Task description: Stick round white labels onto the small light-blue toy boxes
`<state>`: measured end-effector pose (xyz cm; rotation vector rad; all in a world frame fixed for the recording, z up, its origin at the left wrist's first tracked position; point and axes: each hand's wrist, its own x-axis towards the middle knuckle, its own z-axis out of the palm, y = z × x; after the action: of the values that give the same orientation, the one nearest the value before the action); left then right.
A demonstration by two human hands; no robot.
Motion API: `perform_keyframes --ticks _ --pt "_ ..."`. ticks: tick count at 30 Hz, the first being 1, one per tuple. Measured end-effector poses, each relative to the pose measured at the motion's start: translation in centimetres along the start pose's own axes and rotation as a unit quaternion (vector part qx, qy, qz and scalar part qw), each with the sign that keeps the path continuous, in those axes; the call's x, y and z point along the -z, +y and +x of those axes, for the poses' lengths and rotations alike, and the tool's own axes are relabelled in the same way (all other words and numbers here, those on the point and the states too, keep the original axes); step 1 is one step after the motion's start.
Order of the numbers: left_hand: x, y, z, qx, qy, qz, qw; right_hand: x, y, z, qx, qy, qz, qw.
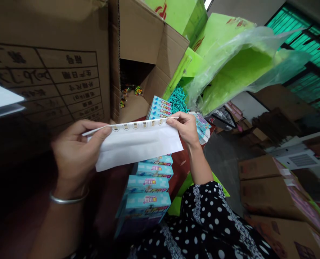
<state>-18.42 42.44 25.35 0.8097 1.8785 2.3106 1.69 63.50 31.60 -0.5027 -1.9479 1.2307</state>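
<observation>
A white sticker sheet (140, 144) is stretched between my two hands, with a row of small round clear stickers along its bent upper edge. My left hand (77, 151) pinches its left end between thumb and fingers, and a silver bangle circles that wrist. At the other end my right hand (185, 127) grips the upper corner the same way. Beneath the sheet runs a row of light blue printed boxes (149, 199), partly hidden by it. More blue boxes (160, 106) stand just beyond my hands.
An opened cardboard carton (140, 32) with small colourful items inside stands ahead, beside a large marked carton (76, 79). Teal small pieces (178, 100) lie heaped near a green bin lined with a plastic bag (230, 72). Brown cartons (270, 190) are stacked at right; white sheets (1, 99) jut in at left.
</observation>
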Motion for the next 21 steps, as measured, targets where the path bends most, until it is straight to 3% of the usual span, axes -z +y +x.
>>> perform_keyframes --ticks 7,11,15,21 --pt "0.0 0.2 0.2 -0.071 -0.035 -0.009 0.997 -0.4 0.9 0.3 -0.03 -0.074 0.015 0.997" --pt "0.1 0.1 0.2 -0.085 -0.062 -0.021 0.994 -0.7 1.2 0.3 0.019 -0.083 0.022 0.996" --pt "0.3 0.1 0.3 -0.064 -0.082 -0.011 0.995 -1.0 1.2 0.2 0.052 -0.064 0.009 0.997" --pt "0.3 -0.1 -0.2 0.041 -0.062 -0.011 0.997 -1.5 0.9 0.2 0.033 0.0 0.007 0.999"
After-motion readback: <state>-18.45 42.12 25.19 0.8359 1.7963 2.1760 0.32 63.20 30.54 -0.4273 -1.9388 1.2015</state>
